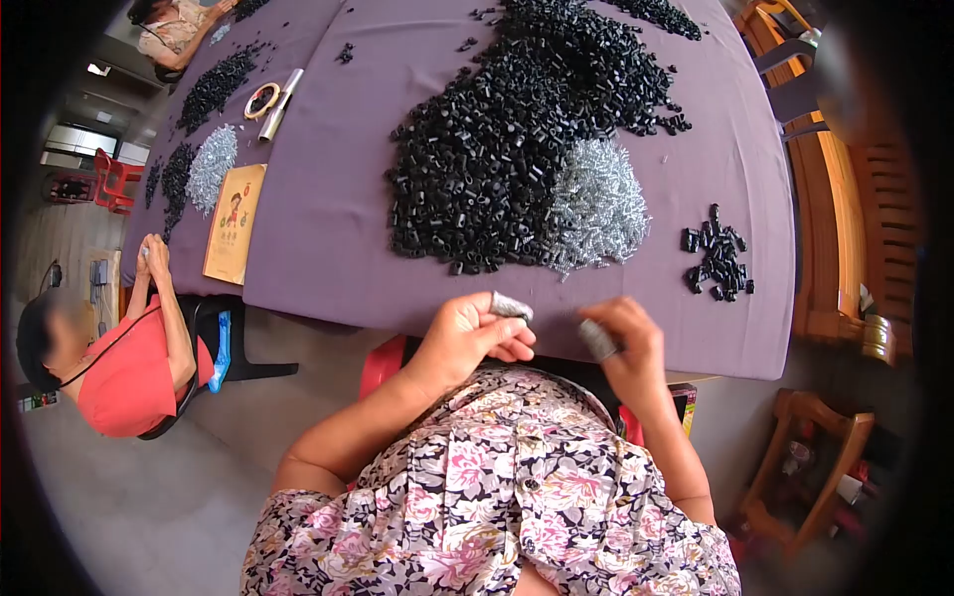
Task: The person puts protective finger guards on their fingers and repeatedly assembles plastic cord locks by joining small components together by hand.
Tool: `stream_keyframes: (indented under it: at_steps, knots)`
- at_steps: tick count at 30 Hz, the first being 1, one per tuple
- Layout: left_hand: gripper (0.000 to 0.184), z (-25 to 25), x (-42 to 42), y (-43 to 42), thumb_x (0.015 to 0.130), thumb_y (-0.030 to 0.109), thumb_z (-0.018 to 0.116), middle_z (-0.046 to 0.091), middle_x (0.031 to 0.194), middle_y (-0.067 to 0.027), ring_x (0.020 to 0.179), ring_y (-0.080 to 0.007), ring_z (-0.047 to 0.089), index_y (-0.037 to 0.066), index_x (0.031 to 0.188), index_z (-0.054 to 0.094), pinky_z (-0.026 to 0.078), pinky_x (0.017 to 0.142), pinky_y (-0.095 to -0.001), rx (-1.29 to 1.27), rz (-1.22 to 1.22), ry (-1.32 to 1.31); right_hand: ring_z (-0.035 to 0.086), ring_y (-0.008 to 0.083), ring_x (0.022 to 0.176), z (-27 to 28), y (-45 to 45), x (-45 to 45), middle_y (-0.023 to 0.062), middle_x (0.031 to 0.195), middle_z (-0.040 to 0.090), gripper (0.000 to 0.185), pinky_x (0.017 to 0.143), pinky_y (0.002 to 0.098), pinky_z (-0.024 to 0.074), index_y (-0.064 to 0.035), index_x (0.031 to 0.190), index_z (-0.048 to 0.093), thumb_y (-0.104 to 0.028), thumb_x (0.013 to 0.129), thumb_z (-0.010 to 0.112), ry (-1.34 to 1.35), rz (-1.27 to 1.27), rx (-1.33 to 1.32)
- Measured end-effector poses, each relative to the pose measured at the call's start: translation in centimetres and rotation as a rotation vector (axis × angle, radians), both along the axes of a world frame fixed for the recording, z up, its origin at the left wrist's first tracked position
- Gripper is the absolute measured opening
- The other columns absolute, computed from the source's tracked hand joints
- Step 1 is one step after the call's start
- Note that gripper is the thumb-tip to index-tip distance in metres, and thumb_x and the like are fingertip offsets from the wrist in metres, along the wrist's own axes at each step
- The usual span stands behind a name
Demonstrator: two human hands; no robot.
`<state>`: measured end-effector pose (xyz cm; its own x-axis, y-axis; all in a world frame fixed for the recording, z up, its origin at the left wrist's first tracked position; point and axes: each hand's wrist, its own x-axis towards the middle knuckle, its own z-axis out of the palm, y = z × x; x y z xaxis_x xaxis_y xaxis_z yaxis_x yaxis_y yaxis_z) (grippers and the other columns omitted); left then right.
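Note:
My left hand (465, 336) is just off the table's front edge, its thumb and index finger pinched together on a small black plastic piece (528, 319). Silver tape wraps the index finger. To its right, my right hand (633, 350) is apart from it, fingers curled in and silver wrapping on a digit; whatever lies in its fingertips is hidden. Ahead on the cloth is a large heap of short black plastic tubes (467, 189), with a pile of small clear, shiny pieces (599, 204) against its right front side. Farther right lies a small group of black pieces (717, 260).
A purple cloth (328, 179) covers the table. A booklet (235, 223), a tape roll (262, 100) and a foil-like roll (281, 104) lie left. Another person in red (129, 368) sits left; one more is at the far left. A wooden chair (810, 467) stands right.

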<state>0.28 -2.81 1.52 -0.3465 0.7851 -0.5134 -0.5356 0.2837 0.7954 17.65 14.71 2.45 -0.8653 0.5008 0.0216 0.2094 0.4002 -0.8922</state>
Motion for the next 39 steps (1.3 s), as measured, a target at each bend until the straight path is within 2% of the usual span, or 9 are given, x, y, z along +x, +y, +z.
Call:
stream_keyframes:
  at_steps: [2, 6, 10, 16, 22, 26, 30, 34, 39]
  knots:
    - [0.017, 0.1, -0.6, -0.1, 0.101, 0.009, 0.062, 0.074, 0.096, -0.0144, 0.08, -0.0199, 0.074, -0.002, 0.114, 0.065, 0.059, 0.072, -0.028, 0.009, 0.011, 0.04, 0.065, 0.0186, 0.08, -0.2, 1.2, -0.1, 0.0087, 0.095, 0.065, 0.028, 0.071, 0.0286, 0.0506, 0.0009, 0.104, 0.07, 0.013, 0.079, 0.065, -0.005, -0.103, 0.114]
    - [0.018, -0.6, -0.8, -0.1, 0.101, 0.009, 0.062, 0.074, 0.097, -0.0144, 0.081, -0.0204, 0.074, -0.001, 0.115, 0.065, 0.06, 0.072, -0.0285, 0.021, -0.001, 0.039, 0.067, 0.037, 0.09, -0.1, 1.1, -2.4, 0.0125, 0.099, 0.064, 0.039, 0.077, 0.0421, 0.0551, -0.0031, 0.105, 0.069, 0.013, 0.069, 0.064, 0.004, -0.011, 0.22]
    - [0.019, -0.7, -0.8, -0.3, 0.101, 0.008, 0.061, 0.074, 0.099, -0.0147, 0.083, -0.0209, 0.074, -0.002, 0.116, 0.064, 0.059, 0.073, -0.029, 0.03, 0.024, 0.034, 0.067, 0.0382, 0.092, -0.6, 1.0, -4.5, 0.0124, 0.103, 0.064, 0.037, 0.079, 0.0443, 0.0552, -0.0045, 0.104, 0.07, 0.009, 0.069, 0.067, -0.056, 0.032, 0.39]
    - [0.02, -0.4, -0.9, -0.3, 0.1, 0.006, 0.061, 0.073, 0.102, -0.0152, 0.086, -0.0215, 0.074, -0.001, 0.119, 0.063, 0.059, 0.075, -0.0294, 0.047, 0.039, 0.009, 0.067, 0.0383, 0.092, -0.3, 0.9, -5.2, 0.0131, 0.101, 0.064, 0.031, 0.08, 0.0433, 0.0548, -0.0038, 0.101, 0.069, 0.008, 0.073, 0.067, -0.185, -0.001, 0.363]
    - [0.02, -0.4, -0.9, -0.4, 0.1, 0.006, 0.06, 0.073, 0.103, -0.015, 0.087, -0.0215, 0.074, -0.001, 0.119, 0.063, 0.059, 0.076, -0.0297, 0.058, 0.023, 0.017, 0.066, 0.0391, 0.094, 0.7, 1.1, -4.6, 0.0127, 0.105, 0.063, 0.038, 0.08, 0.0444, 0.0548, -0.0055, 0.106, 0.069, 0.01, 0.071, 0.064, -0.238, 0.04, 0.391]
    - [0.021, -0.6, -0.7, -0.3, 0.1, 0.006, 0.06, 0.073, 0.102, -0.0142, 0.086, -0.0208, 0.074, -0.002, 0.119, 0.063, 0.058, 0.076, -0.0295, 0.054, 0.021, -0.004, 0.067, 0.0382, 0.094, 1.0, 0.0, -6.8, 0.0127, 0.106, 0.063, 0.044, 0.08, 0.0441, 0.0551, -0.0054, 0.112, 0.07, 0.008, 0.071, 0.064, -0.094, 0.074, 0.396]
    - [0.021, -0.5, -0.8, -0.5, 0.1, 0.006, 0.061, 0.074, 0.102, -0.0138, 0.087, -0.0203, 0.074, -0.002, 0.119, 0.063, 0.058, 0.077, -0.0291, 0.067, 0.019, -0.002, 0.067, 0.0368, 0.094, -0.6, -0.3, -8.3, 0.0121, 0.107, 0.063, 0.044, 0.079, 0.0436, 0.0557, -0.0056, 0.112, 0.07, 0.007, 0.071, 0.066, -0.084, 0.067, 0.53]
    - [0.021, -0.8, -0.8, -0.9, 0.102, 0.007, 0.059, 0.074, 0.103, -0.0125, 0.088, -0.0189, 0.073, -0.001, 0.12, 0.063, 0.058, 0.077, -0.0279, 0.086, 0.01, 0.001, 0.068, 0.035, 0.095, 0.1, 0.2, -6.4, 0.0114, 0.11, 0.062, 0.044, 0.079, 0.0428, 0.0566, -0.005, 0.109, 0.071, 0.009, 0.068, 0.068, -0.108, 0.149, 0.466]
    - [0.02, -0.5, -0.9, -0.5, 0.102, 0.006, 0.058, 0.074, 0.103, -0.0132, 0.089, -0.019, 0.073, -0.002, 0.12, 0.063, 0.058, 0.078, -0.0282, 0.082, -0.029, 0.014, 0.067, 0.0357, 0.095, 0.3, 1.0, -4.5, 0.0114, 0.111, 0.062, 0.044, 0.08, 0.0432, 0.0561, -0.0056, 0.107, 0.071, 0.012, 0.067, 0.065, -0.056, 0.066, 0.335]
